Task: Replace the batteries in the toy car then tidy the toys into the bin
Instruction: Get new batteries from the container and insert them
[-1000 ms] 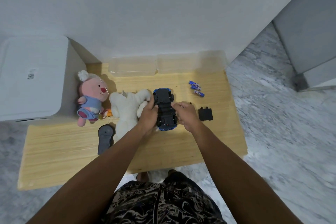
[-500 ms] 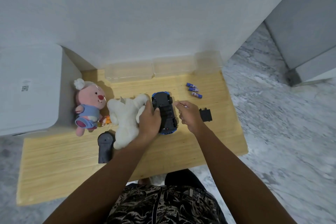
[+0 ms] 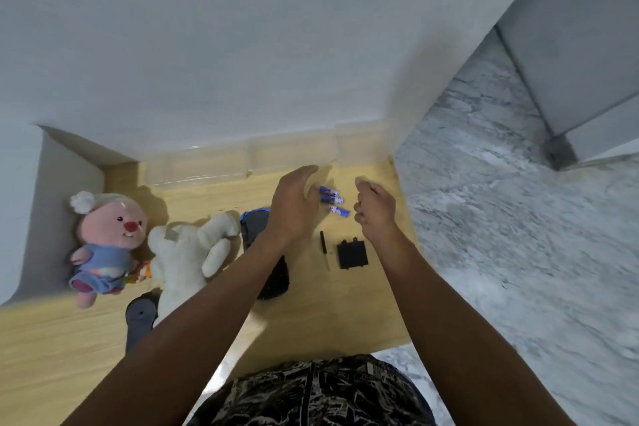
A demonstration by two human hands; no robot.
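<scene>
Left hand (image 3: 294, 207): fingers extended and loosely together, palm turned right, reaching toward the table's far edge. Fingertips sit just beside the batteries (image 3: 332, 200); whether they touch is not clear. It holds nothing. The forearm runs diagonally from the near-left, crossing over the car (image 3: 257, 228) and hiding most of it.

Right hand (image 3: 375, 209): fingers curled into a loose fist, raised near the far-right corner, just right of the batteries. Cannot tell whether anything small sits inside the curl; nothing shows in it. The forearm comes in straight from the near edge, passing beside the cover (image 3: 351, 253).

Car: upside down, dark underside up, blue trim showing at both ends, around the table's middle and touching the white plush (image 3: 186, 252).

Batteries: three blue cells side by side near the far edge, between the two hands.

Cover: black, flat on the table (image 3: 345, 315) toward the right edge, apart from the car. A thin screwdriver (image 3: 324, 249) lies just left of it.

Pink plush (image 3: 103, 235) lies toward the left edge, against the white plush. A dark remote (image 3: 138, 318) lies at the white plush's near side. A clear bin (image 3: 242, 159) stands along the far edge against the wall.
</scene>
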